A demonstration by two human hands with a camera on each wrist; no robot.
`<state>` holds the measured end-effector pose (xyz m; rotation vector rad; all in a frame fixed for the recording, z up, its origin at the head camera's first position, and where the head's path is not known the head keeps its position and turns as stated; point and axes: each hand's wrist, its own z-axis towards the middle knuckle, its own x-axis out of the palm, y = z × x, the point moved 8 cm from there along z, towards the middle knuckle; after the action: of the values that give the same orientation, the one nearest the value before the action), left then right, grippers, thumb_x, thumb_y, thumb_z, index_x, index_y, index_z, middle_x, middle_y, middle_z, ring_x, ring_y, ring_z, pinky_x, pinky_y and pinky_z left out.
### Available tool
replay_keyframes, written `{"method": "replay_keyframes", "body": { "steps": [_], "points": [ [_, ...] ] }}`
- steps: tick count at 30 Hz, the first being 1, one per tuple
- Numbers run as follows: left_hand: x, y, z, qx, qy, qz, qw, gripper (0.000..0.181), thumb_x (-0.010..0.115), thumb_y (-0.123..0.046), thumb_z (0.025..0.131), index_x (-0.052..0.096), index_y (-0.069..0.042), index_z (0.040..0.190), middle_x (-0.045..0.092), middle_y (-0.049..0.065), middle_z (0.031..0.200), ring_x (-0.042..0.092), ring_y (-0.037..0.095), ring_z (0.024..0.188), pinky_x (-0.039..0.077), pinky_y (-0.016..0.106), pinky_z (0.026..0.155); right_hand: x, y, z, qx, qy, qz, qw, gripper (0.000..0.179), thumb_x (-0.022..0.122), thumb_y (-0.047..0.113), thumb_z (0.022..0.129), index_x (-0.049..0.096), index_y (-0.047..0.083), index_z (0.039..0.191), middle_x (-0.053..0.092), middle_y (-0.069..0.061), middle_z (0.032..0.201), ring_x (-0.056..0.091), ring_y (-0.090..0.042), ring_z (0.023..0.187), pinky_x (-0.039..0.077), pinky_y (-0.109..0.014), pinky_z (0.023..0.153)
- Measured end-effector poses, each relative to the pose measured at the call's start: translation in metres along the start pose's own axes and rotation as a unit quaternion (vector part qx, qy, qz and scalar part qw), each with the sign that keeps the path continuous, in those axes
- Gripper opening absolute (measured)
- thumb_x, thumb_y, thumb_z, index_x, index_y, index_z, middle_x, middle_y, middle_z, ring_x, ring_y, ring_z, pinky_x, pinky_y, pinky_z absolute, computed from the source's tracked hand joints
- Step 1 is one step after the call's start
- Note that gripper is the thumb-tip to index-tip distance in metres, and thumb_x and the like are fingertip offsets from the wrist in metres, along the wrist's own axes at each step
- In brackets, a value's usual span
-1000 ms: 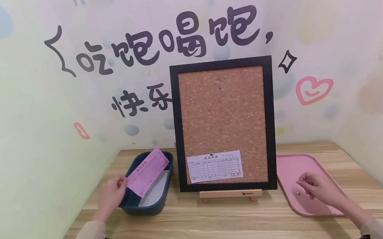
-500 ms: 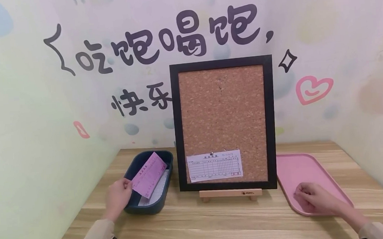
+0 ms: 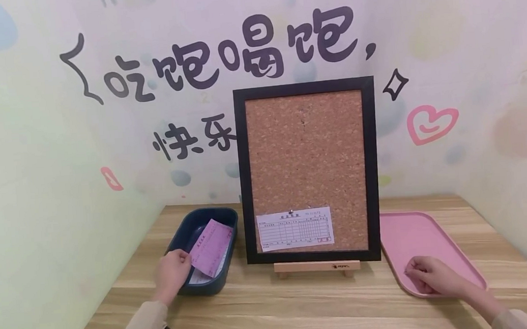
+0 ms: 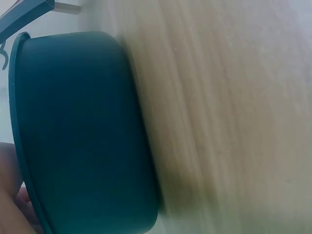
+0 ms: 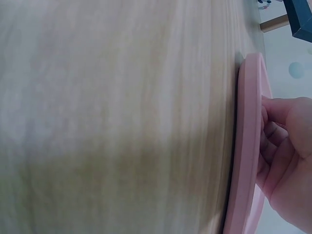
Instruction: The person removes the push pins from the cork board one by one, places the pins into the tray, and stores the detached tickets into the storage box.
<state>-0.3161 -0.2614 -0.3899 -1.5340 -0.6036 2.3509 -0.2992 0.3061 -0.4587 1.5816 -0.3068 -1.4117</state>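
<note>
In the head view, my left hand (image 3: 174, 273) pinches the lower left edge of a pink printed receipt slip (image 3: 211, 247). The slip lies tilted over the dark blue bin (image 3: 232, 219), on top of a white slip (image 3: 201, 277) inside it. The left wrist view shows mostly the bin's outer wall (image 4: 83, 126), with part of the hand at its rim. My right hand (image 3: 434, 276) is low over the pink tray (image 3: 419, 230), fingers curled and thumb against them. Its fingertips are right where a small metal pin lay earlier; the pin is hidden now.
A black-framed cork board (image 3: 306, 156) stands on a small wooden easel (image 3: 317, 266) between bin and tray. A white receipt form (image 3: 295, 229) is fixed low on it by a metal pin (image 3: 291, 212). Behind the wooden table (image 3: 274, 311) hangs a printed backdrop (image 3: 83, 146).
My left hand has moved right with the pink slip, lowering it into the bin. My right hand has come down onto the tray, over the pin that showed there.
</note>
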Motion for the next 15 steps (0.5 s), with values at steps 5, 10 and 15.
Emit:
{"method": "replay_keyframes", "body": {
  "steps": [5,10,15],
  "points": [
    [0.004,0.000,-0.003,0.006,0.022,0.000,0.9997,0.014,0.061,-0.011,0.080,0.065,0.002,0.075,0.066,0.011,0.070,0.062,0.026,0.065,0.046,0.039,0.057,0.000,0.001,-0.001,0.001,-0.008,-0.006,0.9999,0.013,0.047,0.003,0.092,0.052,-0.003,0.081,0.048,0.005,0.056,0.042,0.003,0.045,0.040,-0.021,0.037],
    [0.008,-0.002,-0.003,0.024,0.034,-0.002,0.9991,0.014,0.062,-0.014,0.080,0.065,-0.002,0.074,0.065,0.006,0.068,0.060,0.021,0.061,0.045,0.037,0.057,0.000,0.002,-0.002,0.009,-0.014,-0.005,0.9998,0.013,0.047,0.002,0.092,0.053,-0.004,0.083,0.048,0.006,0.056,0.042,0.003,0.045,0.040,-0.021,0.037],
    [0.012,-0.003,-0.001,0.038,0.062,0.005,0.9973,0.015,0.066,-0.017,0.078,0.065,-0.003,0.073,0.063,0.003,0.065,0.055,0.016,0.058,0.044,0.034,0.055,-0.002,0.002,-0.001,0.018,-0.018,-0.010,0.9996,0.013,0.047,0.003,0.092,0.054,-0.005,0.085,0.048,0.006,0.058,0.043,0.003,0.046,0.041,-0.022,0.038]
  ]
}}
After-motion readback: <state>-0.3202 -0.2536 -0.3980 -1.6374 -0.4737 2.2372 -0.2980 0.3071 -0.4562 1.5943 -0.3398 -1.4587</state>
